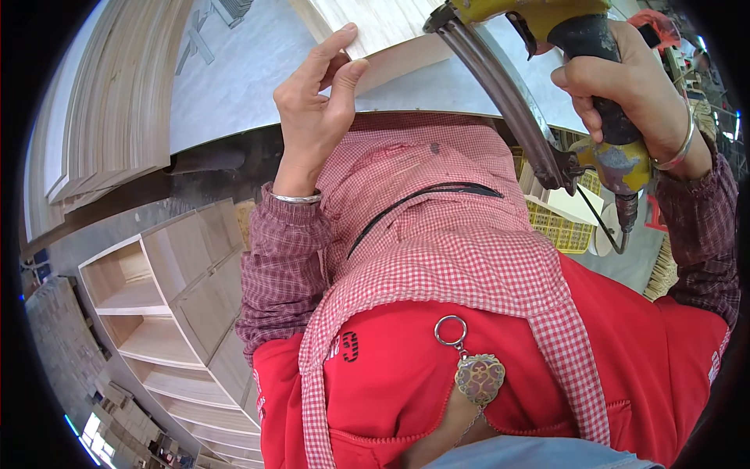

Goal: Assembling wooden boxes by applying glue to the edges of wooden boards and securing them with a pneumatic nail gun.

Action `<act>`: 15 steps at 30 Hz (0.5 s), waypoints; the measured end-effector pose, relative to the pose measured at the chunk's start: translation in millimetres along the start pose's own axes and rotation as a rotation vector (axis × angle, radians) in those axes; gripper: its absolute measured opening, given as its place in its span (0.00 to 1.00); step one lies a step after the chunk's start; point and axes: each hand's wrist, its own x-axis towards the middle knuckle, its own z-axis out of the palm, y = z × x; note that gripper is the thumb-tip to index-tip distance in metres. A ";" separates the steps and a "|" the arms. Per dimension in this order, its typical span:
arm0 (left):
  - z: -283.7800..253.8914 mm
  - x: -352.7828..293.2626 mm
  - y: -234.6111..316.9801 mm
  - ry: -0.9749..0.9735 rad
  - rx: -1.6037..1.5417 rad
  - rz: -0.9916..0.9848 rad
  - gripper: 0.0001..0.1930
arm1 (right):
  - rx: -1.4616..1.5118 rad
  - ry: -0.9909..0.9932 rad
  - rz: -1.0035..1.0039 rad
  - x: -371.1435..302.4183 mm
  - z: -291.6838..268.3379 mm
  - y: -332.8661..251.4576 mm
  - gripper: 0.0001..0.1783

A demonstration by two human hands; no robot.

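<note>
At the corner of a pale wooden piece (410, 66), my left hand (320, 98) has its index finger over the top and its thumb against the front side. That piece rests at the table's near edge, with its far part cut off by the picture's top. My right hand (625, 86) is wrapped round the black handle of a worn yellow nail gun (621, 168). The gun's long dark magazine slants across from the wooden piece toward the handle's lower end. Its nose lies over the wooden piece; the tip is out of view.
Stacked thin wooden boards (117, 94) stand on the left of the white table (234, 102). Grey metal strips (195, 43) lie beyond them. A wooden shelf unit (176, 297) stands below left. Yellow crates (562, 227) and an air hose fitting (625, 223) are at the right.
</note>
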 end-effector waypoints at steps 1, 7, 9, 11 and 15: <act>0.1 0.0 -0.4 0.002 -0.003 0.006 0.19 | 0.006 -0.015 -0.015 -0.4 2.1 -1.4 0.08; -0.3 -1.1 -2.1 0.013 0.011 0.026 0.19 | 0.013 -0.095 -0.061 2.8 16.6 -11.4 0.08; 0.0 -1.6 -2.3 0.013 0.034 0.030 0.20 | 0.005 -0.127 -0.061 5.2 20.0 -13.7 0.08; 2.0 -1.0 -1.5 0.021 0.035 0.045 0.20 | -0.008 -0.132 -0.066 5.3 19.2 -13.5 0.08; 5.0 0.8 -2.1 0.030 0.040 0.094 0.20 | -0.035 -0.139 -0.078 5.5 17.0 -12.9 0.10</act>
